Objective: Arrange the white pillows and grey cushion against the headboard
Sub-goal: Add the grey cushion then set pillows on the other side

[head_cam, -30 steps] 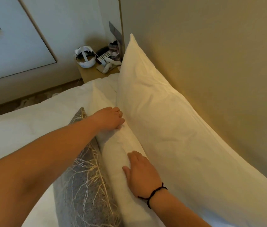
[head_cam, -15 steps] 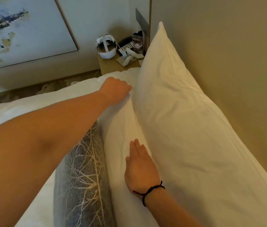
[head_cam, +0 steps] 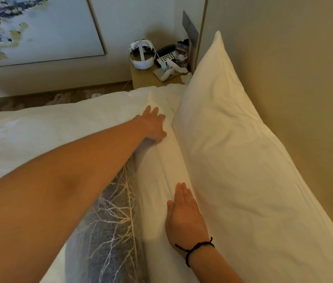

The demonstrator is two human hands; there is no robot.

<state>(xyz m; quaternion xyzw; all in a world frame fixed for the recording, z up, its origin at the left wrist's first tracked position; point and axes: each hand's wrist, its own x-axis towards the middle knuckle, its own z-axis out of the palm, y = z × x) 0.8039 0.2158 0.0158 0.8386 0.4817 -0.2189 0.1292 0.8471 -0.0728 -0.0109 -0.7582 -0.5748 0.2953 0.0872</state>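
A large white pillow (head_cam: 229, 144) stands on edge against the beige headboard (head_cam: 294, 68). A second white pillow (head_cam: 161, 170) leans in front of it. A grey cushion (head_cam: 108, 231) with a pale branch pattern leans against that second pillow, partly under my left arm. My left hand (head_cam: 153, 125) lies flat with fingers spread on the far end of the second pillow. My right hand (head_cam: 184, 217), with a black cord at the wrist, presses flat with straight fingers on the pillow's near part, beside the big pillow.
A white duvet (head_cam: 49, 129) covers the bed to the left. Beyond the bed stands a wooden nightstand (head_cam: 143, 76) with a white headset (head_cam: 142, 54), a phone and small items. A framed painting (head_cam: 32, 29) leans on the wall.
My left hand has slid farther along the second pillow and its fingers have uncurled and spread. The right hand stays flat on the pillow. The view has shifted a little.
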